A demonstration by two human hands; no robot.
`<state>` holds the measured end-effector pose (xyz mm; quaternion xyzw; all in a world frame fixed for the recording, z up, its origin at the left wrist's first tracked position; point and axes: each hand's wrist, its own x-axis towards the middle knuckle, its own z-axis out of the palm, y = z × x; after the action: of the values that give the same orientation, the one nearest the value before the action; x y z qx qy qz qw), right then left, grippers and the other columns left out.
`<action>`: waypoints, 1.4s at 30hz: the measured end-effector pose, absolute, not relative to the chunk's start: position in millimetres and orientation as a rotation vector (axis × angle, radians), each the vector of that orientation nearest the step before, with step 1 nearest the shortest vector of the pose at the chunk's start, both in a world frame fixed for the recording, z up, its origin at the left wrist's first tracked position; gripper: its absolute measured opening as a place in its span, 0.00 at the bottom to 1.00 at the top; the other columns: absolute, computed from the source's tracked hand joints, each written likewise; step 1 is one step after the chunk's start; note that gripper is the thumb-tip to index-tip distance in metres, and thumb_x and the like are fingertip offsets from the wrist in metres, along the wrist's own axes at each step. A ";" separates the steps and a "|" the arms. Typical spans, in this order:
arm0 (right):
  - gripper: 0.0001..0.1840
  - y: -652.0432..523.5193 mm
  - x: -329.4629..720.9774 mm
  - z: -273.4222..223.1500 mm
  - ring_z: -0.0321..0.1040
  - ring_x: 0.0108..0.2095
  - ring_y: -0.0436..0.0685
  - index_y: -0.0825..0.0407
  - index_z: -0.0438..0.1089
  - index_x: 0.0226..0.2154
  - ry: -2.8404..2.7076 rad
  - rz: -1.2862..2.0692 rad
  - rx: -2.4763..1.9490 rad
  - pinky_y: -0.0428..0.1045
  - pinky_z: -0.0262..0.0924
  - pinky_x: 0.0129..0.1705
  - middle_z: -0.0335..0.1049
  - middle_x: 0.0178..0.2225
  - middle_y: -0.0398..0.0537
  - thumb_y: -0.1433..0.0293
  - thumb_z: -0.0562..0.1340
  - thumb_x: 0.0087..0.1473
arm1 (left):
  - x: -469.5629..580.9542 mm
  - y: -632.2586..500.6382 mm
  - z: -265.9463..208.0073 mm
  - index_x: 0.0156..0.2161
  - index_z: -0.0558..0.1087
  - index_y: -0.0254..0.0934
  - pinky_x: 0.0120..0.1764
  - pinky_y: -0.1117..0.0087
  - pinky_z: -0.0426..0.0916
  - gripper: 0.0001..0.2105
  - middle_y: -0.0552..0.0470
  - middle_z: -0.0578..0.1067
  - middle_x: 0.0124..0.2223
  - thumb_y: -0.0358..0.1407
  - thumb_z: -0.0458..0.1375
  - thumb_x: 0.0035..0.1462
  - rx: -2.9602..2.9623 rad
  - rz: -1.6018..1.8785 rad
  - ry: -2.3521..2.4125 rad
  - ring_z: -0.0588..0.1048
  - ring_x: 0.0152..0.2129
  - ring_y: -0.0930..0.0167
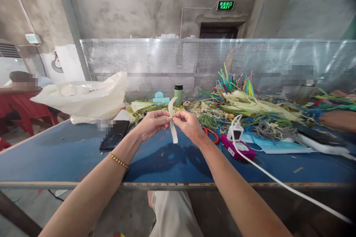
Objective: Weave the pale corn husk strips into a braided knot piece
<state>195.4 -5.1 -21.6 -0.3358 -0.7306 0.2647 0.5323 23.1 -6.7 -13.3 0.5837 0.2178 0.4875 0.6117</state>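
Above the blue tabletop, my left hand (154, 123) and my right hand (189, 124) meet with fingers pinched. Between them is a narrow, pale corn husk strip (174, 133), one end pointing up and the other hanging down. The fingertips of both hands close on its middle, where it seems crossed or knotted; the exact fold is too small to make out. Red-handled scissors (213, 135) lie partly hidden behind my right wrist. Behind my hands, pale green corn husks (139, 106) spread over the table.
A cream plastic bag (83, 98) and a black phone (114, 135) are at left. A green bottle (178, 94) stands behind. At right lie more husks (250, 105), coloured strips, grey cord (269, 130), a purple box (239, 148) with a white cable, and another person's hand (339, 120).
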 end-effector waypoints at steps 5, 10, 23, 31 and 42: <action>0.08 -6.9 194.9 -20.2 0.64 0.25 0.49 0.55 0.70 0.28 -1.729 0.662 -0.751 0.45 0.58 0.28 0.70 0.25 0.44 0.65 0.62 0.49 | 20.5 -5.9 -13.6 0.36 0.72 0.30 0.29 0.74 0.62 0.12 0.54 0.71 0.25 0.29 0.68 0.46 1.354 1.092 0.450 0.69 0.22 0.78; 0.10 -7.6 194.3 -20.2 0.65 0.26 0.49 0.54 0.70 0.29 -1.697 0.709 -0.710 0.45 0.60 0.30 0.71 0.25 0.43 0.63 0.64 0.50 | 19.7 -5.2 -14.3 0.37 0.73 0.30 0.30 0.74 0.62 0.10 0.54 0.69 0.24 0.28 0.66 0.48 1.346 1.067 0.362 0.68 0.22 0.78; 0.14 -14.2 195.3 -14.9 0.61 0.21 0.48 0.53 0.69 0.30 -1.700 0.759 -0.718 0.45 0.57 0.23 0.69 0.24 0.44 0.59 0.64 0.51 | 21.1 -8.0 -11.8 0.38 0.73 0.29 0.28 0.73 0.60 0.10 0.54 0.69 0.26 0.29 0.65 0.49 1.384 1.101 0.378 0.66 0.22 0.78; 0.13 -8.6 202.1 -13.2 0.63 0.27 0.50 0.54 0.71 0.27 -1.696 0.598 -0.774 0.46 0.58 0.29 0.69 0.25 0.44 0.60 0.65 0.49 | 25.4 -14.0 -9.7 0.35 0.72 0.29 0.28 0.72 0.60 0.10 0.54 0.70 0.24 0.29 0.67 0.46 1.533 1.103 0.562 0.69 0.21 0.76; 0.10 -11.7 191.5 -17.4 0.49 0.16 0.45 0.54 0.68 0.23 -1.560 0.844 -0.810 0.44 0.44 0.19 0.57 0.15 0.36 0.64 0.64 0.46 | 32.9 -4.8 -21.2 0.30 0.71 0.30 0.28 0.72 0.63 0.13 0.54 0.71 0.26 0.34 0.70 0.43 1.499 1.240 0.605 0.70 0.21 0.77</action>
<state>191.5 -11.7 -17.4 -0.3440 -0.6622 0.3584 0.5610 32.9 -4.8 -21.2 0.6265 0.2528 0.5183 0.5243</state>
